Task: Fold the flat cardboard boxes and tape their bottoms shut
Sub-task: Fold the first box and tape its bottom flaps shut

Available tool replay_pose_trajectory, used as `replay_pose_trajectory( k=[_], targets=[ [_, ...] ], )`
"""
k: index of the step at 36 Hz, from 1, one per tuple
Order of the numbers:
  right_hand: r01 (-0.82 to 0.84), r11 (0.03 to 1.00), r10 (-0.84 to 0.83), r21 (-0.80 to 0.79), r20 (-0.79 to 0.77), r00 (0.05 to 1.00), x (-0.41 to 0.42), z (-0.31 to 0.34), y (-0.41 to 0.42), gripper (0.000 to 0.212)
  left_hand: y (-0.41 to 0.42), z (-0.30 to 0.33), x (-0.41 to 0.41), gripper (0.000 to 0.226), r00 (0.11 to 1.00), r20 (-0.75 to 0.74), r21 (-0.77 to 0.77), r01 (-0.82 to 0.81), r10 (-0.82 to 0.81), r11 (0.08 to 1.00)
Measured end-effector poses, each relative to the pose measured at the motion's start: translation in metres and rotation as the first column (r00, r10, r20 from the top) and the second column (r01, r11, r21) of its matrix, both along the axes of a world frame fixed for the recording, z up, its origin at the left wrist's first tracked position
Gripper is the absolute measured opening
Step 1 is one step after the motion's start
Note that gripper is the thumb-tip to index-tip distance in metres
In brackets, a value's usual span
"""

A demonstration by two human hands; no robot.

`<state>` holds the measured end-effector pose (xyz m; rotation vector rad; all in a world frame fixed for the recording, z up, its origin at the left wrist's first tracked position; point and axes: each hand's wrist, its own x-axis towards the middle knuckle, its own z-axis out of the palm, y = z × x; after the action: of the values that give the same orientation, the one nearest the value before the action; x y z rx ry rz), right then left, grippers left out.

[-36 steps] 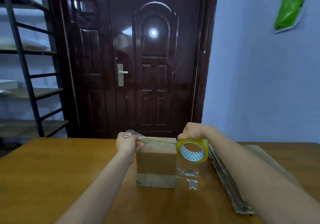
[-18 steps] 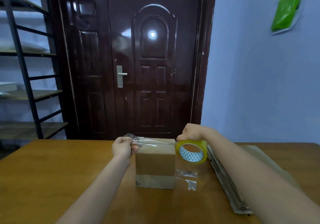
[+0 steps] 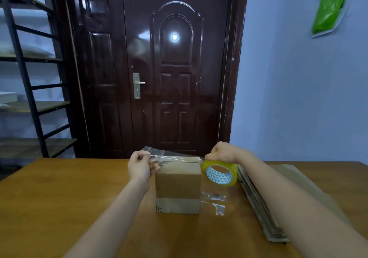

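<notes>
A folded box [image 3: 177, 186] stands at table [image 3: 59, 198] centre, its upturned bottom being taped. The left hand [image 3: 141, 168], at 9 o'clock of the box, is closed, pinching the free end of the tape [image 3: 173, 157]; the right hand [image 3: 224, 153], at 3 o'clock, grips the roll [image 3: 220, 173]. Flat boxes [image 3: 258, 204] wait at 3 o'clock. Best practice: keep the strip taut, centred over the seam, then press down.
</notes>
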<state>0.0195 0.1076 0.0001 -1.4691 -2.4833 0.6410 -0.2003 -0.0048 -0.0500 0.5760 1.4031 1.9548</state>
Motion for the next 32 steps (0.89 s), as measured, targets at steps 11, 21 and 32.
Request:
replay_pose_trajectory(
  k=[11, 21, 32],
  targets=[
    [-0.013, 1.0, 0.013, -0.028, 0.012, 1.0, 0.002, -0.006, 0.006, 0.036, 0.003, -0.007, -0.006, 0.013, 0.994, 0.108, -0.138, 0.023, -0.008, 0.99],
    [-0.024, 1.0, 0.024, -0.008, 0.045, 0.999, 0.0, -0.01, 0.01, 0.037, 0.001, -0.018, -0.004, 0.006, 0.99, 0.117, -0.247, 0.108, -0.081, 0.963],
    [-0.043, 0.999, 0.043, -0.023, -0.01, 0.999, 0.0, -0.014, 0.014, 0.037, 0.003, -0.021, -0.004, 0.024, 0.973, -0.012, -0.459, 0.201, -0.233, 0.865]
  ],
)
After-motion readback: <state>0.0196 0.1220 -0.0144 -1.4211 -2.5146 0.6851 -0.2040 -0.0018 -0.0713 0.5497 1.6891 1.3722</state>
